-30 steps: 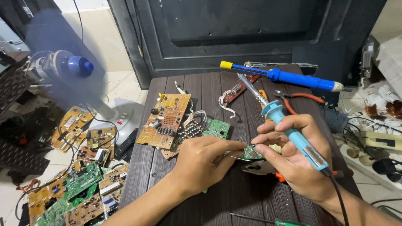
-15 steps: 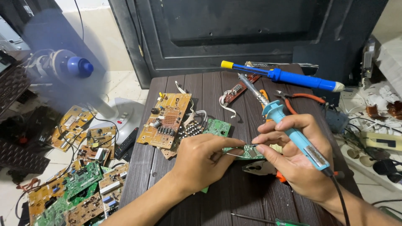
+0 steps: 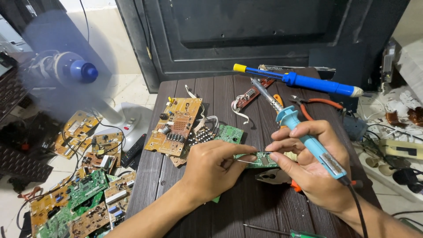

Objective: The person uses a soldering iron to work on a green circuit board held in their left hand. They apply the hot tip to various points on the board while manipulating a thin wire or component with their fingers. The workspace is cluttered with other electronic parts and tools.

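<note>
A: Left hand [image 3: 216,169] first: what is it doing?

B: It is closed in a pinch on a thin piece of solder wire [image 3: 246,161], thumb and forefinger pressed together, with the wire's tip pointing right at a small green circuit board [image 3: 263,159]

A: And the right hand [image 3: 310,165]?

B: It grips a light blue soldering iron [image 3: 304,139] across the palm, metal tip aimed far and left, cord trailing off the near right. Its fingertips also pinch the right edge of the small green circuit board, so that hand is closed on 2 things

A: Where does the board sit?

B: Between the 2 hands, just above the dark wooden desk [image 3: 246,207], near the middle. A pair of pliers [image 3: 275,177] lies right under it

A: What else is on the desk?

B: A tan circuit board [image 3: 174,126] on the left, a smaller green board [image 3: 229,133] beside it, a blue and yellow desoldering pump [image 3: 299,80] at the far edge, and orange-handled cutters [image 3: 317,102] far right. A green-handled screwdriver [image 3: 282,232] lies at the near edge

A: And off the desk?

B: A fan [image 3: 70,70] on the far left, with a heap of circuit boards [image 3: 79,194] on the floor below it
</note>
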